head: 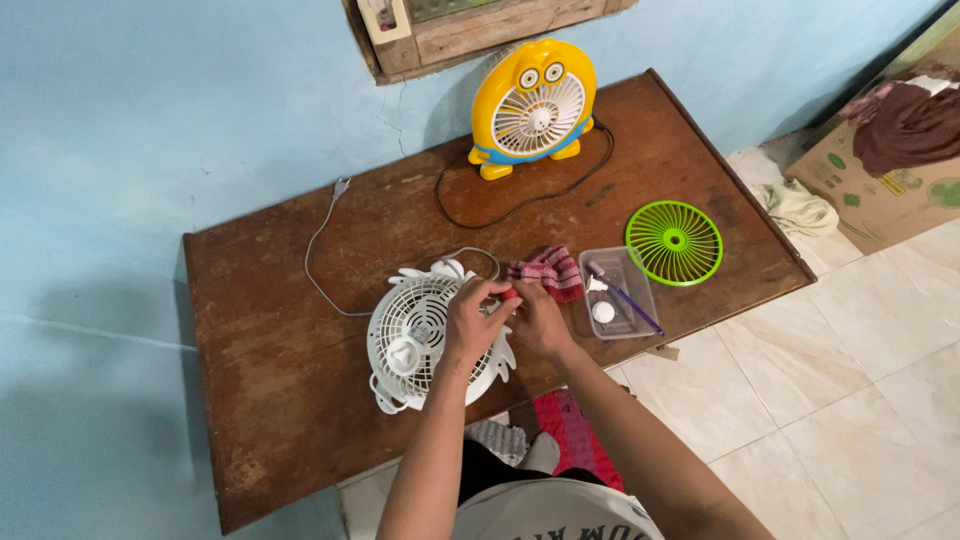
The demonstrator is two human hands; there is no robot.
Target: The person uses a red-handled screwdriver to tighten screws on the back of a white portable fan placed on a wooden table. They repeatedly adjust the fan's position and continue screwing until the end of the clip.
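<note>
Your left hand [472, 318] sits on top of the white fan [425, 338], which lies flat near the front edge of the brown wooden table [280, 400], w/ its grey cord [322, 240] running back to a plug near the wall. Your right hand [535, 322] is just beside the left, fingers pinched on a small red-tipped item [509, 294] btwn both hands; can't tell what it is. Left fingers are curled in at the same spot, touching the fan's edge; whether they clamp anything, can't tell. A red checked cloth [548, 272] lies just right of your hands, then a clear plastic tray [640, 270] w/ small bits inside. A green fan grille [674, 242] lies flat further right. A yellow fan [532, 105] stands upright by the blue wall.
</note>
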